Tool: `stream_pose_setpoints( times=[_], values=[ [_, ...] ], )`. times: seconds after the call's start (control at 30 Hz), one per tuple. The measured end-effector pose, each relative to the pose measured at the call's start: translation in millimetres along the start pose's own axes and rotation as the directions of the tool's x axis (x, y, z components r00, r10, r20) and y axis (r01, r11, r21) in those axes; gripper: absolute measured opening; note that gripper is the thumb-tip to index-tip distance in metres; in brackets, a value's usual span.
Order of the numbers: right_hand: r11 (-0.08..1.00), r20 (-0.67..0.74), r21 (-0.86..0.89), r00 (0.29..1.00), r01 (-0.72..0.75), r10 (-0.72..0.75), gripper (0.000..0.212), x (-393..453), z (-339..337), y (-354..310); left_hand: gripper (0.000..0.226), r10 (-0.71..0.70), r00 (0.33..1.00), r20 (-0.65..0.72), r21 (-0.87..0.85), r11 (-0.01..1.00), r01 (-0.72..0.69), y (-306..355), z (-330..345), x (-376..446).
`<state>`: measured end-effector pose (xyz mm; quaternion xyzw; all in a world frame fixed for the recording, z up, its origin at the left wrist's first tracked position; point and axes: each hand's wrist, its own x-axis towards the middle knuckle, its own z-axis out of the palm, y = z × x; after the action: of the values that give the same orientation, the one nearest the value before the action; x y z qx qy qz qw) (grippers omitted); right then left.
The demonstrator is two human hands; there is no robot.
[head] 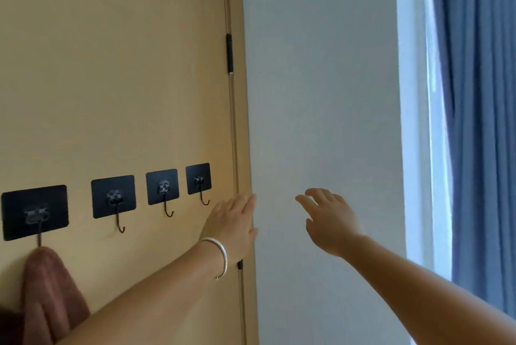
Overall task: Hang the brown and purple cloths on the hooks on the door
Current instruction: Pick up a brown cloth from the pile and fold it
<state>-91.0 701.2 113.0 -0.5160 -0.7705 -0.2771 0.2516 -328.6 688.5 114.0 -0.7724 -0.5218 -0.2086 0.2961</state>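
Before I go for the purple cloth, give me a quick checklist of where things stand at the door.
1. Brown cloth hanging from the leftmost hook: ok.
2. Three other hooks free, second, third, fourth: ok.
3. Purple cloth in sight: not ok, it is not in this view.
4. Left hand free: ok, flat by the door's edge, fingers straight, holding nothing.
5. Right hand free: ok, open in front of the wall.
6. Hook pads stuck firmly: cannot tell.
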Motion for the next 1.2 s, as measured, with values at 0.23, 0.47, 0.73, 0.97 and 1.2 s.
stream_pose_setpoints(
  times=[0.23, 0.47, 0.73, 0.97, 1.2],
  values=[
    [0.950, -0.044, -0.269, 0.987, -0.161, 0.155, 0.051, -104, -84, 51, 0.069, 0.273, 0.949, -0.161, -0.210, 0.930, -0.303, 93, 5, 28],
    [0.732, -0.045, -0.540, 0.883, -0.414, 0.467, 0.055, -237, -178, 105, 0.069, 0.459, 0.826, -0.327, -0.332, 0.763, -0.555, 245, -24, 32],
    [0.433, -0.102, -0.659, 0.644, -0.615, 0.758, 0.057, -402, -303, 134, 0.070, 0.595, 0.660, -0.459, -0.435, 0.498, -0.751, 432, -102, 4],
    [0.160, -0.260, -0.715, 0.471, -0.680, 0.843, 0.054, -538, -423, 127, 0.070, 0.633, 0.521, -0.572, -0.469, 0.268, -0.841, 581, -188, -55],
    [-0.103, -0.397, -0.732, 0.298, -0.674, 0.868, 0.049, -659, -521, 97, 0.068, 0.650, 0.399, -0.647, -0.470, 0.072, -0.880, 703, -269, -139]
  ],
)
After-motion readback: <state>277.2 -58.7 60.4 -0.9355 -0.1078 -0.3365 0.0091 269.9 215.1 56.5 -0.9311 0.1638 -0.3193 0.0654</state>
